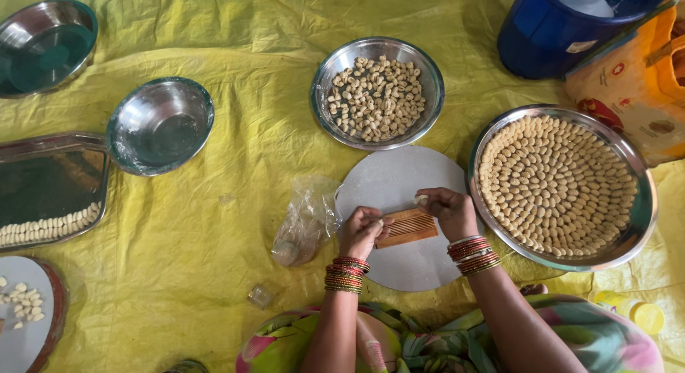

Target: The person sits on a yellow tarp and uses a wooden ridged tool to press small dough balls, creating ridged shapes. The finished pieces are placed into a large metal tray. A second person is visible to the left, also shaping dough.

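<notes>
My left hand (pixel 363 230) grips the left end of a small ribbed wooden comb board (pixel 408 226) that rests on a round grey board (pixel 391 184). My right hand (pixel 450 210) pinches a small pale dough piece (pixel 421 199) just above the comb's far edge. Both wrists wear red and gold bangles. To the right, a large steel plate (pixel 637 223) holds several shaped ridged dough pieces laid in rings. Beyond the board, a steel bowl (pixel 325 84) holds several small plain dough pieces.
A yellow sheet covers the floor. A crumpled clear plastic bag (pixel 303 223) lies left of the board. An empty steel bowl (pixel 158 123), another bowl (pixel 44 45), a steel tray (pixel 50 184) with dough pieces, a blue bucket (pixel 564 27) and a yellow-capped bottle (pixel 638 312) stand around.
</notes>
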